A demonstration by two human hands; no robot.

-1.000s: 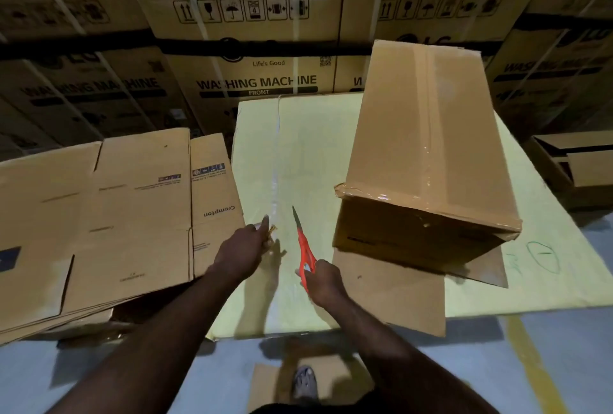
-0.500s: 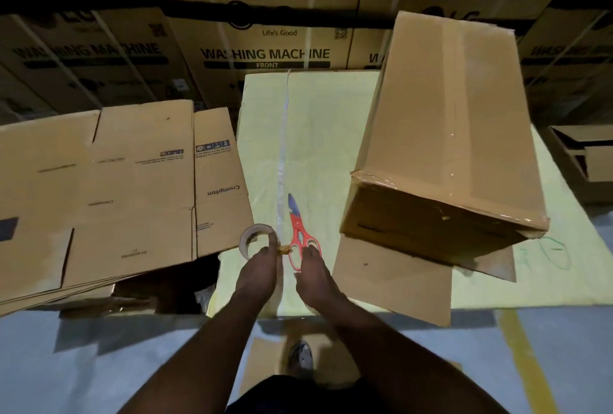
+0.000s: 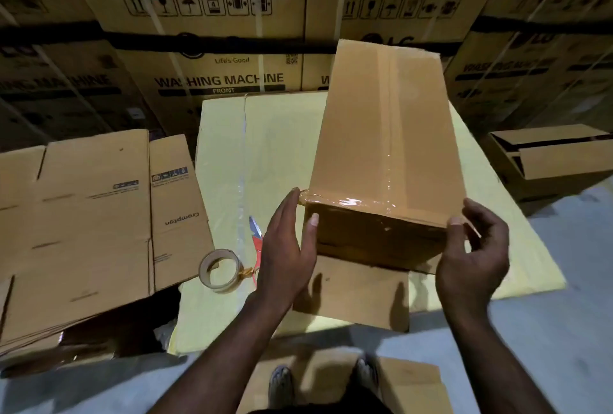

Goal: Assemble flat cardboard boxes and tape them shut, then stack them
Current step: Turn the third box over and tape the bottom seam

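Box assembled, clear tape along its top seam and over its near top edge. It sits on the yellow sheet, and a brown cardboard piece projects from under its near end.

Left hand is wide and flat against the box's near left corner, fingers straight, thumb on the near face. Right hand is at the box's near right corner, thumb tip on the top edge and fingers loosely bent, holding nothing. Whether those fingers touch the side cannot be told.

Tape roll lies left of the box. Red scissors lie between roll and box, partly hidden by the left hand. Flat cartons are stacked farther left of the box. Washing-machine cartons stand behind the box, and an open carton is to its right.
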